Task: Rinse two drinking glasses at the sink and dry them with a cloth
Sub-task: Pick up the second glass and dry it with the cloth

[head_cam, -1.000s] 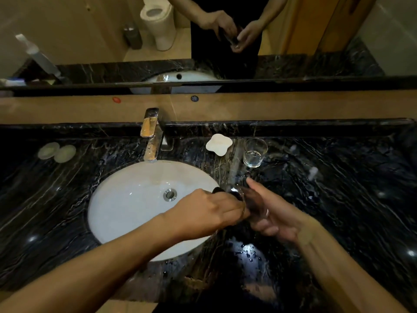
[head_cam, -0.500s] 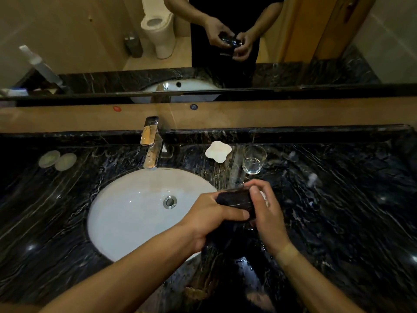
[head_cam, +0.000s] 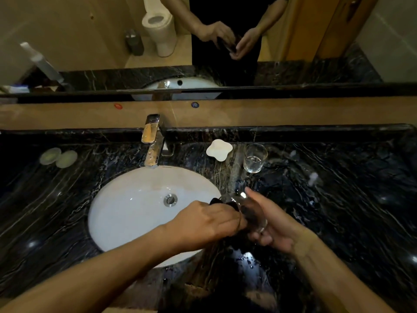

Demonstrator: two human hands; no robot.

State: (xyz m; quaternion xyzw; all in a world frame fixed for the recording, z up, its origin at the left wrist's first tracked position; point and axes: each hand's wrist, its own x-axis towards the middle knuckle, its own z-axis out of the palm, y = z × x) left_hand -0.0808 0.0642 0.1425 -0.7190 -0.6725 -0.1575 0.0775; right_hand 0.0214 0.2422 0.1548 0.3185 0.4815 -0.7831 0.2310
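Since prev. frame: right hand [head_cam: 274,224] has opened out from a wrap over the top of the glass to a cradle beneath it, palm up; left hand [head_cam: 208,219] has pushed the dark cloth [head_cam: 228,205] further in. Camera tilt also shifted slightly.

Step in hand (judged): drying glass no. 1. Held glass [head_cam: 244,211] lies roughly on its side, lower centre of frame, just right of the sink [head_cam: 126,211] rim. Left hand fingers bunched tight, pinching the cloth at/into the mouth of the glass. Right hand fingers loosely spread, glass resting across them; thumb up near the rim. Glass partly hidden by cloth, so depth of cloth inside: can't tell.

Second glass [head_cam: 254,158] stands upright on the tabletop [head_cam: 338,188], centre-right, well apart from the hands, just right of a white soap dish [head_cam: 218,149]. Wet or dry: can't tell.

Next move calls for (judged): twist cloth vs. glass w/ firm but light grip, since wet glass is slippery; then set down upright and swap for no. 2.

Surface/room: black veined marble, glossy, water drops at lower centre. Tap [head_cam: 153,141] shows no stream. Two pale round discs [head_cam: 58,156] at left. Mirror [head_cam: 90,37] across upper frame reflects toilet, bin, both hands. Dim warm light.
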